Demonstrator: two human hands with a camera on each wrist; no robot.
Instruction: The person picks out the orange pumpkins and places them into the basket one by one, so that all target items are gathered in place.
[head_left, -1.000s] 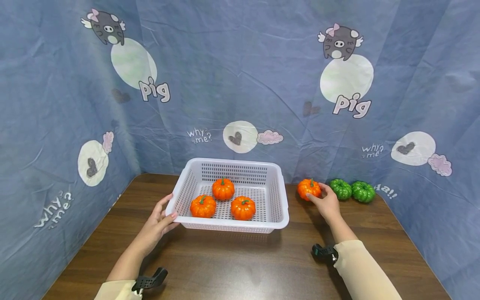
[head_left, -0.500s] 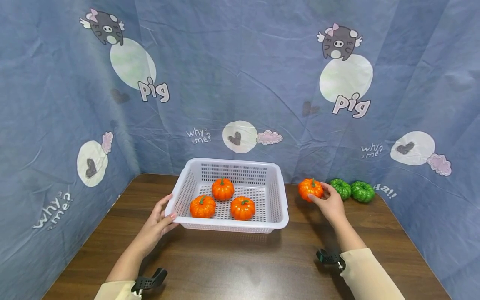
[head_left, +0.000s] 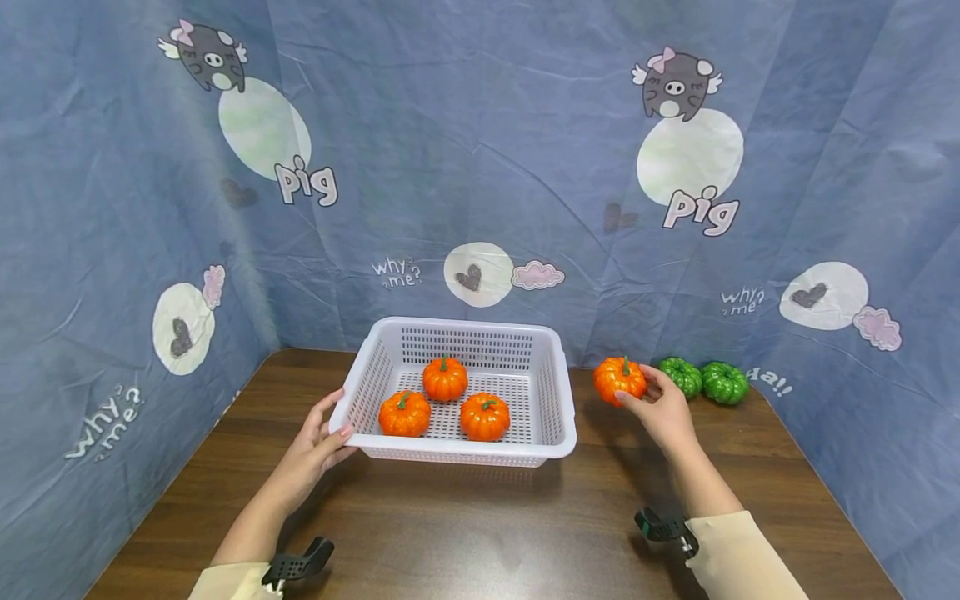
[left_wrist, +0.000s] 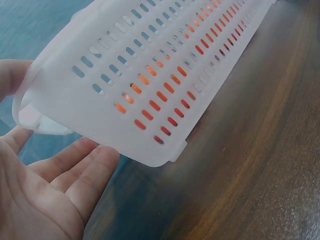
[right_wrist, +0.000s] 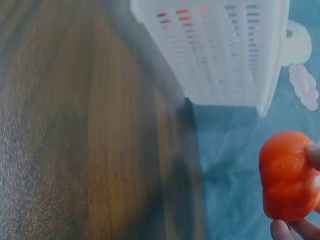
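A white plastic basket point(head_left: 457, 451) with slotted walls stands at the back of the table, holding three orange pumpkins, among them a front-left pumpkin point(head_left: 405, 414). My left hand point(head_left: 309, 454) grips its left front corner, thumb over the rim and fingers against the outer wall, as the left wrist view also shows on the basket point(left_wrist: 95, 120). To the right of the basket, my right hand point(head_left: 666, 410) holds another orange pumpkin point(head_left: 618, 380) between thumb and fingers. In the right wrist view this pumpkin point(right_wrist: 286, 175) appears clear of the table.
Two green pumpkins, a nearer one point(head_left: 681, 378) and one at the far right point(head_left: 724, 383), sit behind and right of my right hand. A blue printed cloth point(head_left: 480, 167) hangs behind the brown wooden table point(head_left: 480, 533) and along both sides.
The right hand has drawn slightly back and lifted the orange pumpkin a little. My left hand keeps its grip on the basket, which stays in place.
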